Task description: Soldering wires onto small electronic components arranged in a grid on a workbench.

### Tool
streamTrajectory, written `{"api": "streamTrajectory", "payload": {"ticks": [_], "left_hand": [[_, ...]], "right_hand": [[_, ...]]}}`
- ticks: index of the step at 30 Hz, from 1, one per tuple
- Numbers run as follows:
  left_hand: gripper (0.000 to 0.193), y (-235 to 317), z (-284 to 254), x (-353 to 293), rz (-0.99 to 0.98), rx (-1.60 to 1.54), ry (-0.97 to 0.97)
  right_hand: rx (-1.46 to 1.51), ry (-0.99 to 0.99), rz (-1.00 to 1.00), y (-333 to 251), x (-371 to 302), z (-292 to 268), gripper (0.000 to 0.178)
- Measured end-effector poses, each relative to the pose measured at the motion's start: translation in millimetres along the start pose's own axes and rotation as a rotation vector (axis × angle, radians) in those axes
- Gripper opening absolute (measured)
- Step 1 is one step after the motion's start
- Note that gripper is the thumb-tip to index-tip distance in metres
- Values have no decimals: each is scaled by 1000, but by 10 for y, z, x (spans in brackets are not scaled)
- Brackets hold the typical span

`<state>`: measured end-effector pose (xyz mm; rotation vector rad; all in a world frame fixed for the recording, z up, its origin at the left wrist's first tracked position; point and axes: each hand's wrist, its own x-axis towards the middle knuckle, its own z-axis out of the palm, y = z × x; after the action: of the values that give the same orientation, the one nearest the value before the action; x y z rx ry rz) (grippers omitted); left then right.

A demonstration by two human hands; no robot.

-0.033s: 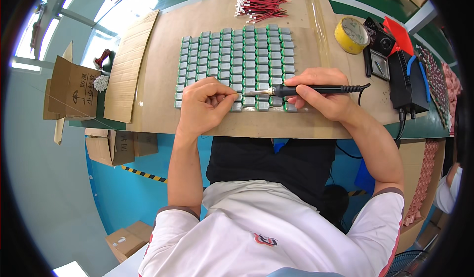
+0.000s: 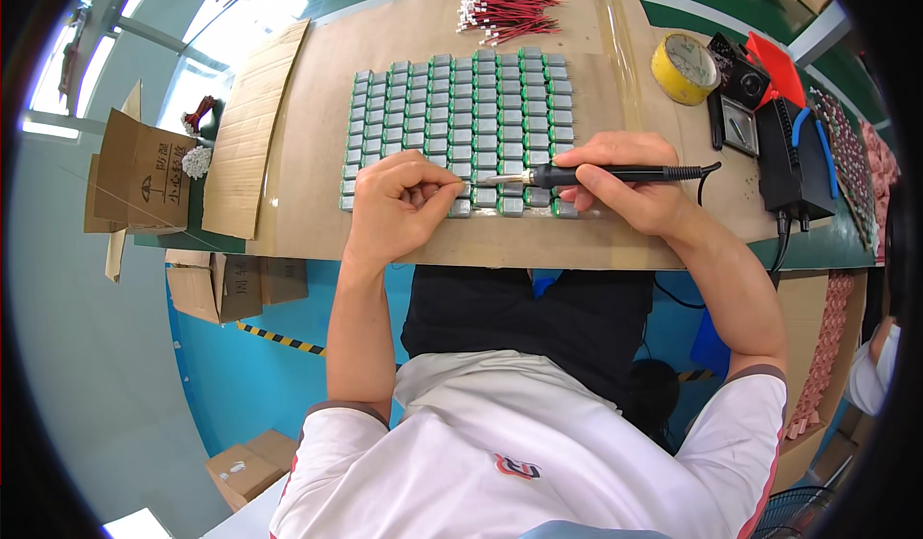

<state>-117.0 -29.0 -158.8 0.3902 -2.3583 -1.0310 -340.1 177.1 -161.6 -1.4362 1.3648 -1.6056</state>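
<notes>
My right hand (image 2: 630,178) is wrapped round the black handle of a soldering iron (image 2: 615,175), which lies nearly level with its metal tip pointing left. The tip reaches over the lower rows of small grey blocks with green edges (image 2: 461,106), set out in a tight grid on brown cardboard. Close to the tip, my left hand (image 2: 402,202) is closed in a pinch above the lower left part of the grid. Whatever sits between its thumb and forefinger is too small to make out. Both hands hide some of the blocks.
Beyond the grid lies a bundle of red and black wires with white connectors (image 2: 510,12). To the right are a yellow tape roll (image 2: 685,70), a black soldering station (image 2: 793,169) and blue-handled pliers (image 2: 825,154). A cardboard sheet (image 2: 252,135) lies at the left; an open box (image 2: 144,169) stands beyond.
</notes>
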Motion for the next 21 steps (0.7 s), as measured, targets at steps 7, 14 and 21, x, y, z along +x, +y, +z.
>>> {"api": "streamTrajectory", "payload": {"ticks": [7,14,21], "left_hand": [[7,5,6,3,8,21,-2],[8,16,1,1,52,31,1],[13,81,64,-106,134,31,223]], "right_hand": [[-3,-8,-7,-4,4,-6,18],[43,11,24,-6,-2,-9,18],[26,19,-1,-7,-13,-22,17]]}}
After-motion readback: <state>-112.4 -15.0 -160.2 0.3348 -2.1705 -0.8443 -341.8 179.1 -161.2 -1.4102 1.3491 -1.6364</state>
